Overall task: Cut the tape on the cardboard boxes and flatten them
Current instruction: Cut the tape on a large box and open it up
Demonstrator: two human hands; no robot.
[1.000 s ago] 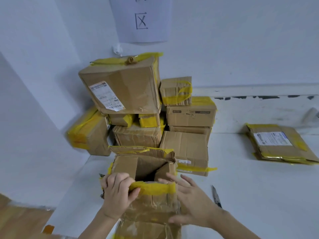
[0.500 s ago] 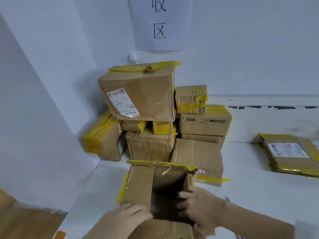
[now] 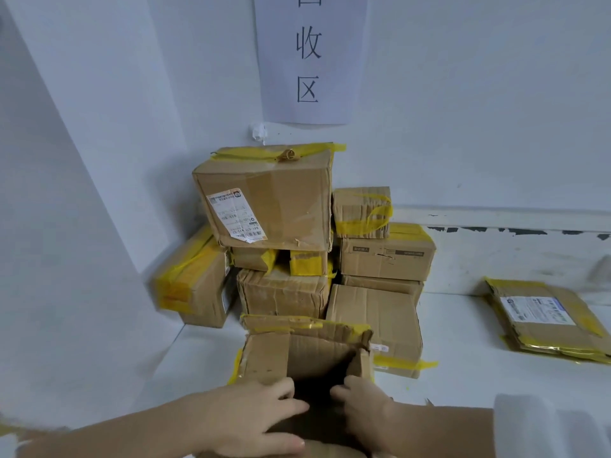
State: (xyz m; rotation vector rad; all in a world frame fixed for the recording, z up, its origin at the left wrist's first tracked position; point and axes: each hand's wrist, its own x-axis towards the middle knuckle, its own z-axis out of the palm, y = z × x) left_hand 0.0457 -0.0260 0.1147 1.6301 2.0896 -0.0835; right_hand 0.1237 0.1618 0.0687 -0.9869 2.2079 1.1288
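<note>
I'm looking down at a white table (image 3: 463, 342) that runs into a wall corner, and the stack of taped boxes (image 3: 281, 226) fills that back-left corner, well apart from the flattened boxes (image 3: 545, 319) lying near the table's right edge. The open box (image 3: 307, 352) I'm working sits at the table's near edge, just in front of the stack, its flaps up and yellow tape (image 3: 291, 323) hanging loose along the far flap. My left hand (image 3: 251, 421) lies over the near-left rim with the fingers fairly straight and the thumb spread, pressing rather than gripping, as far as I can tell. My right hand (image 3: 360, 408) curls its fingers over the near-right rim into the dark inside. To flatten it well, I judge I should push opposite corners toward each other so the walls fold along their creases, first checking that the bottom seam is cut; I cannot see it from here. Any tape left bridging a seam would tear the cardboard instead of letting it fold.
</note>
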